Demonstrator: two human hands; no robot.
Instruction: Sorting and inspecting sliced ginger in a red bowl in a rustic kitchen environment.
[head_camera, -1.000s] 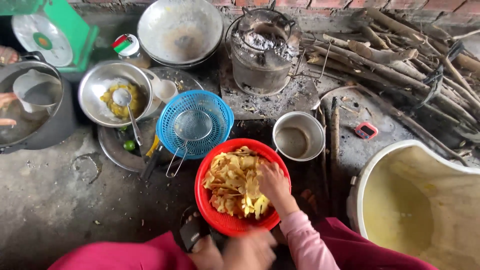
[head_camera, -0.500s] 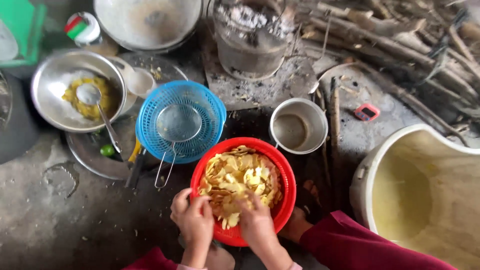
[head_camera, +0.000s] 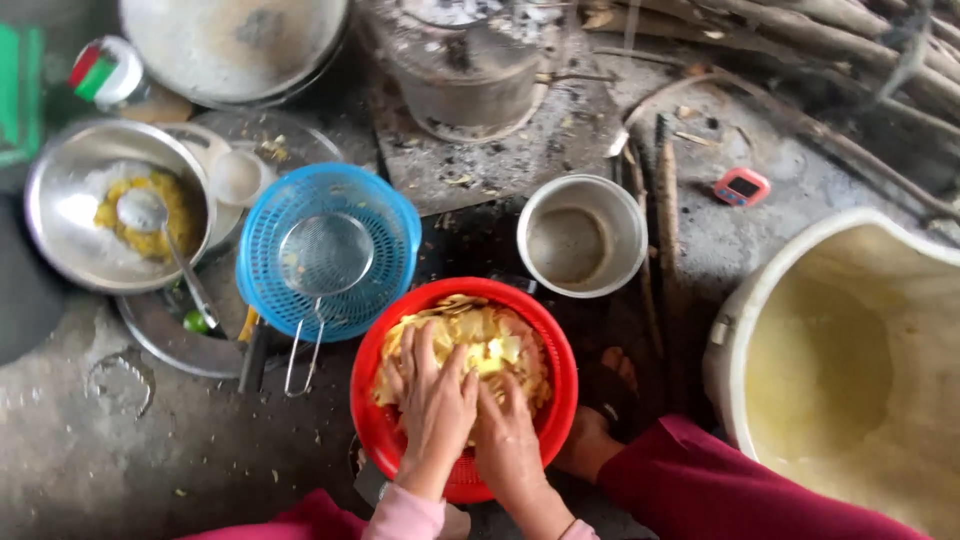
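A red plastic basket (head_camera: 555, 355) stands on the ground in front of me, heaped with thin pale yellow slices (head_camera: 490, 340). Both my hands rest on the heap, side by side. My left hand (head_camera: 432, 400) lies palm down on the near left part, fingers spread over the slices. My right hand (head_camera: 507, 435) presses on the near middle, touching the left one. Whether either hand grips any slices cannot be told.
A blue basket (head_camera: 375, 215) with a wire skimmer (head_camera: 322, 262) stands left of the red one. A steel bowl (head_camera: 55, 240) holds yellow paste and a spoon. A small metal pot (head_camera: 582, 240), a clay stove (head_camera: 465, 60), firewood (head_camera: 800, 30) and a large cream tub (head_camera: 840, 370) lie around.
My left hand has come up onto the slices beside the right. Both hands have moved further onto the heap. The view has shifted closer and to the right.
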